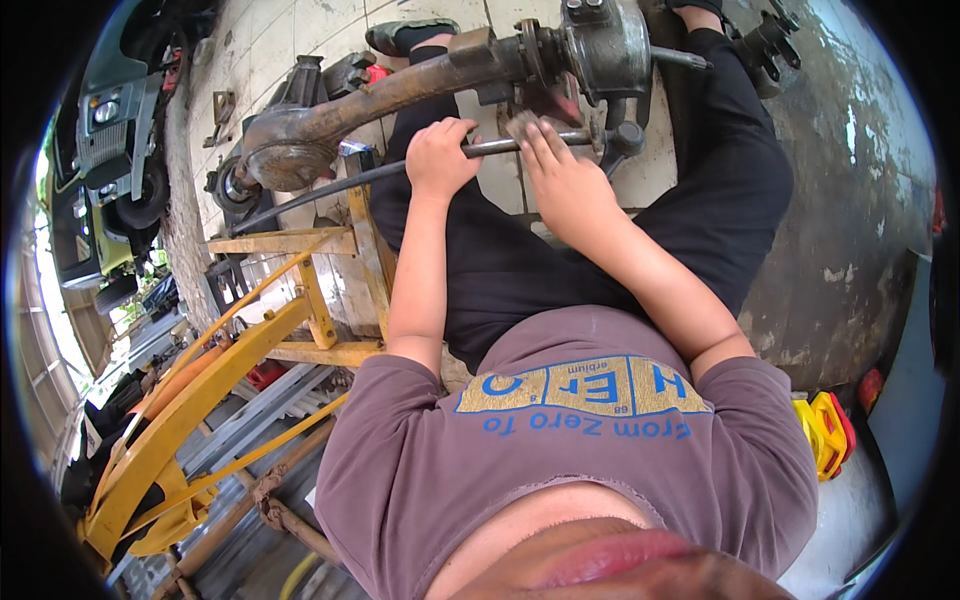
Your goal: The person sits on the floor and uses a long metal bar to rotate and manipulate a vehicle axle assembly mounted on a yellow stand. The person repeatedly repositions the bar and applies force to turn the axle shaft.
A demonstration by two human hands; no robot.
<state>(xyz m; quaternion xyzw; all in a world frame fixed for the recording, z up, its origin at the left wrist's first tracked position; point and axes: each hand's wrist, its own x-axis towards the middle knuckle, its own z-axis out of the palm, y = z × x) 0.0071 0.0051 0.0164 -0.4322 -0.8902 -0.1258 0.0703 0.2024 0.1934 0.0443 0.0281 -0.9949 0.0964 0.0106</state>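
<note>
A long steel tie rod (490, 146) runs across in front of my body, its rounded joint end (627, 140) at the right, near the axle's hub. My left hand (440, 160) is closed round the rod. Farther right, my right hand (568, 190) presses a small grey-brown folded piece (521, 124) against the rod with its fingers; it looks like sandpaper, though the material is hard to tell. Just beyond both hands lies a rusty vehicle axle housing (400, 92), with a dark round knuckle (610, 45) at its right end and a bulged differential casing (285, 150) at its left.
A yellow metal frame (280, 243) with a long curved arm (200, 410) stands at my left. Vehicles (110, 140) are parked at the far left. My legs (725, 160) spread on either side of the work. A yellow-and-red object (825, 435) sits at the right.
</note>
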